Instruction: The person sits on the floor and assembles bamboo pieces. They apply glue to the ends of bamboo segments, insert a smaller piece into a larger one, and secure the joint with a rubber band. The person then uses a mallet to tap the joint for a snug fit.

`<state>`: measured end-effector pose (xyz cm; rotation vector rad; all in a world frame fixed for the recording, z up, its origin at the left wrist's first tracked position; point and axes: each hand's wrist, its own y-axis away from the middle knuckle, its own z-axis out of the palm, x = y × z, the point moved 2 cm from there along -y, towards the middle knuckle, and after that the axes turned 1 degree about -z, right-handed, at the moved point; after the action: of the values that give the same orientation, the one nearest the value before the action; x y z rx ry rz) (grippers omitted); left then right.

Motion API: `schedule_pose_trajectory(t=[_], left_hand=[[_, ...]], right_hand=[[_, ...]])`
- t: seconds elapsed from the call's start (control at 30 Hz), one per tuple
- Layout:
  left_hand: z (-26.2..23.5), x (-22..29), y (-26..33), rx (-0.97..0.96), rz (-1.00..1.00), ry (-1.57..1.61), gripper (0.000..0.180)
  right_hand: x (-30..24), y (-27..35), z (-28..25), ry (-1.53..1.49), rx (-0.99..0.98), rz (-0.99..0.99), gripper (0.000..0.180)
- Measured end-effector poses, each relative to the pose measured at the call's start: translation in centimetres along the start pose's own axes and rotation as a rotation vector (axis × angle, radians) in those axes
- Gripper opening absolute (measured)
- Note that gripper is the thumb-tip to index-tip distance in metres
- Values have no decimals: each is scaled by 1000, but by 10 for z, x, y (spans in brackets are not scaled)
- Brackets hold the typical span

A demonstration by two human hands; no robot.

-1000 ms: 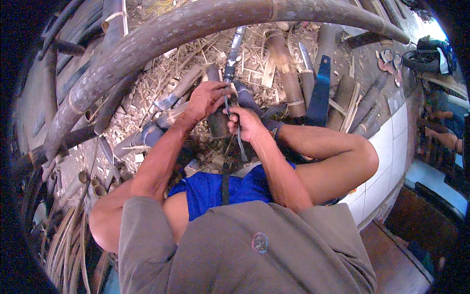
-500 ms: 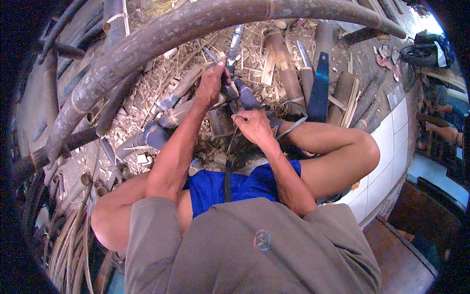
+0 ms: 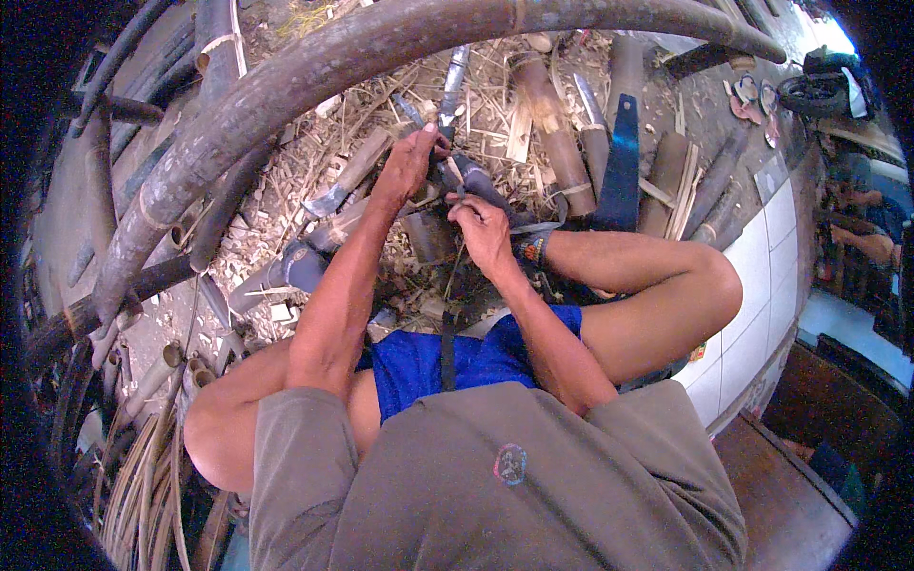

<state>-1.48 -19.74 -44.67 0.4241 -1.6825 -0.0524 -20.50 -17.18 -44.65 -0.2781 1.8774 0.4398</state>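
My left hand (image 3: 407, 164) is closed, thumb pressed against the fingers, beside a long-bladed knife (image 3: 455, 76). What it grips is mostly hidden. A short pale sliver (image 3: 455, 171) shows between the two hands. Closer to my body, my right hand (image 3: 484, 233) pinches what looks like a thin strip (image 3: 458, 259), which hangs below the fingers. Under the hands stands a dark bamboo piece (image 3: 428, 236), between my feet. Another blade (image 3: 328, 202) lies to the left among the shavings.
A thick curved bamboo pole (image 3: 314, 81) arches across the far side. To the right are a blue saw (image 3: 621, 167), a knife (image 3: 590, 105) and cut bamboo lengths (image 3: 552, 124). Wood shavings (image 3: 257, 214) cover the ground. Long split strips (image 3: 143, 476) lie at the near left.
My right hand has moved slightly up and left, nearer the left hand, and its fingers have turned. The grey band beside it has shifted. My left hand is almost unmoved.
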Motion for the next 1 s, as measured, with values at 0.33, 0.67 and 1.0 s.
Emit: schedule_pose_trajectory(t=[0.33,0.67,1.0], left_hand=[[-4,-6,-5,-56,-90,106,65],[4,7,0,-10,-50,96,61],[-10,-17,3,5,-6,21,62]], right_hand=[[28,-5,26,124,108,18,25],[6,-6,12,74,41,-43,24],[5,-8,15,-89,-5,8,19]])
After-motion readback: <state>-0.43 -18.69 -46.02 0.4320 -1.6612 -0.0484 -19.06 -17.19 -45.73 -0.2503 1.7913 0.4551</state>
